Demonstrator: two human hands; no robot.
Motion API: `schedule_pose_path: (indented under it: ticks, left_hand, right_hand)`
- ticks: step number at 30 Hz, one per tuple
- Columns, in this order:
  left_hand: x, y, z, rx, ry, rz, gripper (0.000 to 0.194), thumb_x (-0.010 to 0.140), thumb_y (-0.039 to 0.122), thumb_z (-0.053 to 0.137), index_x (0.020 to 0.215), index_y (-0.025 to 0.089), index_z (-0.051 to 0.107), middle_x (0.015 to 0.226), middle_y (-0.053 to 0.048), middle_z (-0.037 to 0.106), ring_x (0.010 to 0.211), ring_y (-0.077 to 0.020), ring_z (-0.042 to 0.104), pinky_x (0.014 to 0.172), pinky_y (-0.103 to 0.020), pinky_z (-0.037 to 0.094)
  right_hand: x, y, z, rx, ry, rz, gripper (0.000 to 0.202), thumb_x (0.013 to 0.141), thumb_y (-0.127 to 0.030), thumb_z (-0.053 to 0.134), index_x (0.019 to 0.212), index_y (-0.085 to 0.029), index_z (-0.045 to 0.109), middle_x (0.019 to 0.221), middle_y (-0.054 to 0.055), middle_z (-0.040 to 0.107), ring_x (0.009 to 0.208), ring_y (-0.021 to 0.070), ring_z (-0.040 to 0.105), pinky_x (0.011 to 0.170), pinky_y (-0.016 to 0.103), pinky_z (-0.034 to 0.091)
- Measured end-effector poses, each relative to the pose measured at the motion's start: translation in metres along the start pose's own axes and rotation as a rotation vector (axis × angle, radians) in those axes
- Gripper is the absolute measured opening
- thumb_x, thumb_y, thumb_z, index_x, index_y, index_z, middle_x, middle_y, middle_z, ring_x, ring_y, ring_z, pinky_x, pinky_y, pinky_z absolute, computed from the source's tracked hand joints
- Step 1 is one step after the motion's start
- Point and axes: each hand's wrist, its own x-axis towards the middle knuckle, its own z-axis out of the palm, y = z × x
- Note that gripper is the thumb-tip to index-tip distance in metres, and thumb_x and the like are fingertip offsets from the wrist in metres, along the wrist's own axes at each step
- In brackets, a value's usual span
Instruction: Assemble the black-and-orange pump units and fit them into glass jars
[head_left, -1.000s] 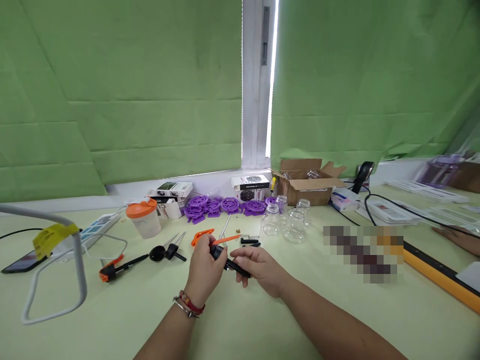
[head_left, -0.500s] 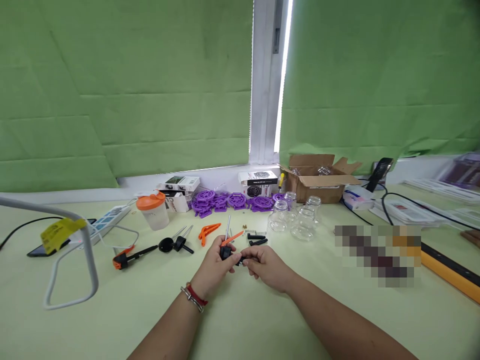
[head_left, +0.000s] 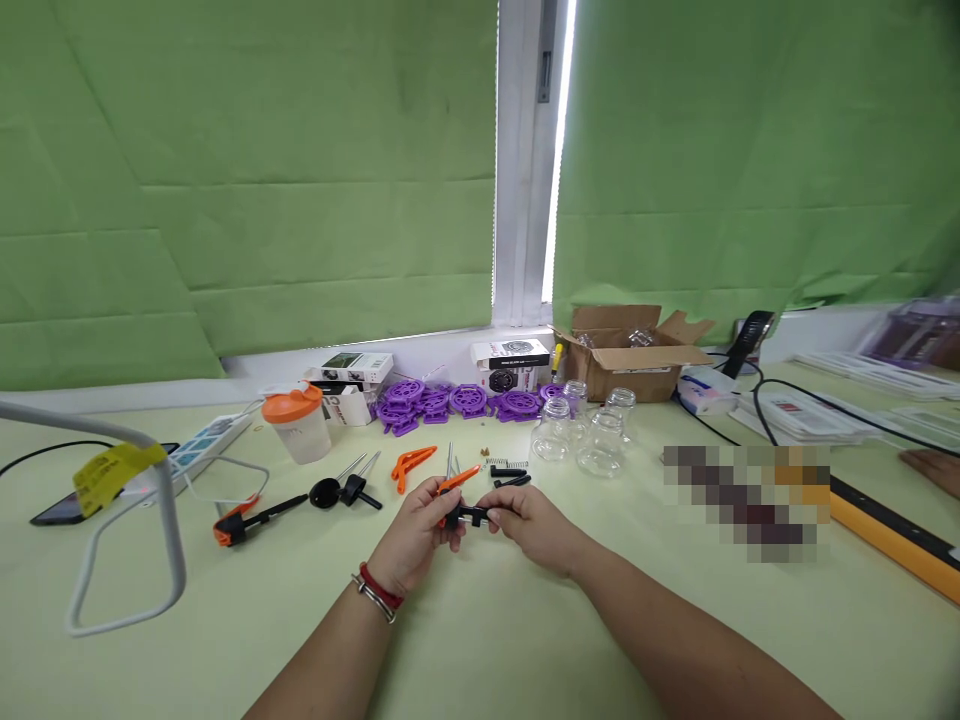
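Observation:
My left hand (head_left: 412, 535) is closed around a small assembly with a black body, an orange lever (head_left: 460, 481) and an upright metal rod (head_left: 450, 458). A black bar (head_left: 474, 515) with a shiny metal section sticks out of it to the right. With thumb and fingers, my right hand (head_left: 534, 528) pinches the far end of that bar. Just beyond my hands lie springs (head_left: 507, 463), black rod-like parts (head_left: 508, 473) and tiny brass-coloured pieces (head_left: 484, 452). An orange forked part (head_left: 411, 466) rests to the left, near black parts with metal rods (head_left: 360, 490).
Purple wheel-shaped parts (head_left: 469, 400), clear jars (head_left: 600, 448) and a cardboard box (head_left: 637, 375) line the back. At left are an orange-lidded cup (head_left: 296, 425), a black-and-orange assembly (head_left: 255, 517) and a grey metal frame (head_left: 176, 540). Another person's hand (head_left: 934, 467) shows at the right edge.
My hands have drawn slightly apart, and more of the black bar and its metal section now shows between them. The view has shifted a little.

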Motion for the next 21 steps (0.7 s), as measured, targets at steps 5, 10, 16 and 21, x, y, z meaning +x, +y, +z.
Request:
schedule_pose_path:
  ticks: [5, 10, 16, 21]
  left_hand:
    - [0.000, 0.003, 0.001, -0.017, -0.010, 0.020, 0.026, 0.074, 0.039, 0.063, 0.082, 0.017, 0.055, 0.073, 0.001, 0.054, 0.053, -0.0072, 0.052, 0.044, -0.020, 0.038]
    - [0.002, 0.005, 0.001, 0.027, -0.014, 0.105, 0.029, 0.076, 0.038, 0.061, 0.097, 0.018, 0.055, 0.089, -0.004, 0.056, 0.067, -0.0113, 0.055, 0.047, -0.021, 0.041]
    - [0.001, -0.005, 0.005, 0.259, 0.174, 0.268, 0.060, 0.076, 0.040, 0.061, 0.127, 0.025, 0.033, 0.111, -0.006, 0.050, 0.067, -0.0090, 0.054, 0.067, -0.029, 0.050]
    - [-0.004, -0.008, 0.018, 0.368, 0.205, 0.452, 0.086, 0.059, 0.028, 0.077, 0.128, 0.031, 0.026, 0.119, -0.007, 0.044, 0.085, -0.0142, 0.055, 0.075, -0.030, 0.049]
  right_hand:
    - [0.001, 0.001, 0.000, 0.202, -0.001, 0.088, 0.027, 0.079, -0.039, 0.054, 0.090, -0.016, 0.063, 0.066, -0.002, 0.052, 0.047, 0.0049, 0.031, 0.045, 0.020, 0.023]
    - [0.002, -0.001, -0.005, 0.392, 0.060, 0.121, 0.032, 0.070, -0.040, 0.065, 0.089, -0.015, 0.059, 0.062, -0.004, 0.053, 0.043, 0.0037, 0.034, 0.043, 0.020, 0.025]
    - [0.001, -0.008, -0.005, 0.417, 0.097, 0.096, 0.033, 0.070, -0.038, 0.065, 0.092, -0.013, 0.061, 0.072, 0.002, 0.062, 0.043, 0.0044, 0.041, 0.043, 0.021, 0.027]
    - [-0.004, -0.012, 0.003, 0.427, 0.030, 0.072, 0.032, 0.076, -0.042, 0.060, 0.094, -0.016, 0.060, 0.066, -0.002, 0.057, 0.045, 0.0043, 0.040, 0.045, 0.020, 0.027]
